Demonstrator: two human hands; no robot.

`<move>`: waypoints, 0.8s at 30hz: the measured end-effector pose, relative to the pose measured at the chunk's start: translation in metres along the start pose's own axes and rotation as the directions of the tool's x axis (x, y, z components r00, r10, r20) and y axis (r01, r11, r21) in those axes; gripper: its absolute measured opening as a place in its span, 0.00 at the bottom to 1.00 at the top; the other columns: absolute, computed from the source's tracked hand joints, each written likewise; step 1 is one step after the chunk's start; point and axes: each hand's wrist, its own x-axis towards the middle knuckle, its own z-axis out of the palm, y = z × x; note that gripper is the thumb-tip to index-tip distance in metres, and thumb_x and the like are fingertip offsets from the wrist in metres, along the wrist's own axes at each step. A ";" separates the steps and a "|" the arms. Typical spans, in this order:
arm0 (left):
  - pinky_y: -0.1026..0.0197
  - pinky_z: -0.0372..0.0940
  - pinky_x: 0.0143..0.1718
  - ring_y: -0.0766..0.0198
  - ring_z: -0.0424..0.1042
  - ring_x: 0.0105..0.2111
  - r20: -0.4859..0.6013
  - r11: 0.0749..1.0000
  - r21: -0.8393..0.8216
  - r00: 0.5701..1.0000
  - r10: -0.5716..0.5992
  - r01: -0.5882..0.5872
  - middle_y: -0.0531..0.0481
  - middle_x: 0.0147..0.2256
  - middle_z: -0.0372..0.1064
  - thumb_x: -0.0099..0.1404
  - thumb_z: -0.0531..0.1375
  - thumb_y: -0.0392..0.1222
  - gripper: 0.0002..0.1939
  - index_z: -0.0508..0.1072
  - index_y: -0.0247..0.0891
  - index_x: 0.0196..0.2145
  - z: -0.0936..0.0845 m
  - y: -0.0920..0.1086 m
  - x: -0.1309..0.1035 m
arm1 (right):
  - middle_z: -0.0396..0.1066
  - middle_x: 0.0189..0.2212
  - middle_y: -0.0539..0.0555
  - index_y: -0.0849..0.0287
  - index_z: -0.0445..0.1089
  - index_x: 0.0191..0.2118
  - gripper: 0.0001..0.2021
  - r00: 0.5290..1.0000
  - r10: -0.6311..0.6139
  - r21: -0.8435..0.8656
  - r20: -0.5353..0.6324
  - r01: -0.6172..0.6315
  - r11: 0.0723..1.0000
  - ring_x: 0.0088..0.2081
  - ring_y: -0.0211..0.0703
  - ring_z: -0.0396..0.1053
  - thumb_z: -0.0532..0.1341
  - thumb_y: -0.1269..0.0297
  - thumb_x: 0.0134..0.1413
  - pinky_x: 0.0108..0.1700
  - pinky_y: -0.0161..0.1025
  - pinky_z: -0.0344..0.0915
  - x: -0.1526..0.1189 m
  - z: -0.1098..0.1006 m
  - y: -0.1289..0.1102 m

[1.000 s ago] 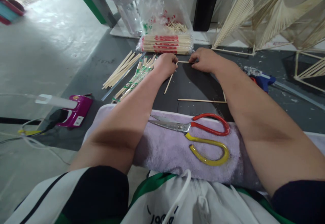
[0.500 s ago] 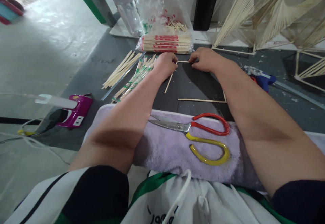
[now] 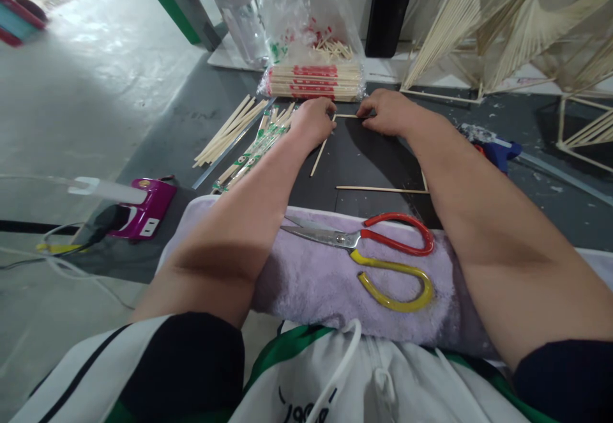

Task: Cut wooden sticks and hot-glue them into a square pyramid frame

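Near the back of the dark table, my left hand (image 3: 313,118) has its fingers closed at a corner where two thin sticks meet. One is a short slanting stick (image 3: 319,156) running toward me, the other a crosswise stick (image 3: 347,116). My right hand (image 3: 383,113) pinches the right end of that crosswise stick. A separate horizontal stick (image 3: 380,190) lies nearer me, its right end meeting another stick partly hidden by my right forearm. Scissors with red and yellow handles (image 3: 354,239) rest on a purple towel (image 3: 306,282).
Loose sticks (image 3: 230,132) and wrapped sticks (image 3: 253,151) lie left. Behind stand a bagged stick bundle (image 3: 313,82) and a clear bottle (image 3: 239,23). A blue glue gun (image 3: 498,153) and stick frames (image 3: 587,132) are right. A magenta power strip (image 3: 151,209) sits at the left edge.
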 end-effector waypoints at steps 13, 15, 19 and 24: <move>0.54 0.66 0.59 0.52 0.74 0.55 0.029 1.000 -0.024 0.999 -0.012 0.013 0.50 0.46 0.81 0.60 0.66 0.34 0.19 0.85 0.48 0.48 0.000 -0.002 0.003 | 0.79 0.54 0.58 0.46 0.82 0.57 0.19 1.000 0.013 0.012 0.003 -0.013 1.000 0.55 0.60 0.74 0.64 0.54 0.64 0.57 0.52 0.70 0.000 0.000 0.000; 0.55 0.66 0.59 0.52 0.74 0.55 0.031 1.000 -0.021 0.999 -0.012 0.013 0.49 0.46 0.82 0.60 0.66 0.34 0.19 0.85 0.48 0.48 0.000 -0.001 0.003 | 0.78 0.55 0.58 0.47 0.82 0.57 0.18 1.000 0.015 0.011 0.003 -0.015 1.000 0.56 0.60 0.74 0.64 0.55 0.65 0.57 0.52 0.70 -0.001 -0.001 -0.001; 0.55 0.66 0.59 0.53 0.75 0.54 0.034 1.000 0.006 0.999 0.010 -0.010 0.47 0.47 0.82 0.62 0.66 0.34 0.20 0.85 0.45 0.51 0.000 -0.001 0.002 | 0.78 0.54 0.58 0.49 0.82 0.56 0.17 1.000 0.026 0.007 -0.002 -0.026 1.000 0.55 0.59 0.74 0.65 0.59 0.64 0.57 0.52 0.70 -0.001 0.000 -0.001; 0.56 0.67 0.57 0.54 0.77 0.50 0.041 0.999 0.042 0.999 0.026 -0.028 0.44 0.49 0.82 0.64 0.66 0.34 0.20 0.84 0.39 0.54 0.001 -0.002 0.004 | 0.79 0.50 0.59 0.53 0.83 0.53 0.15 0.998 -0.025 0.059 -0.064 0.029 0.998 0.53 0.59 0.75 0.67 0.60 0.62 0.56 0.52 0.71 0.008 0.012 0.012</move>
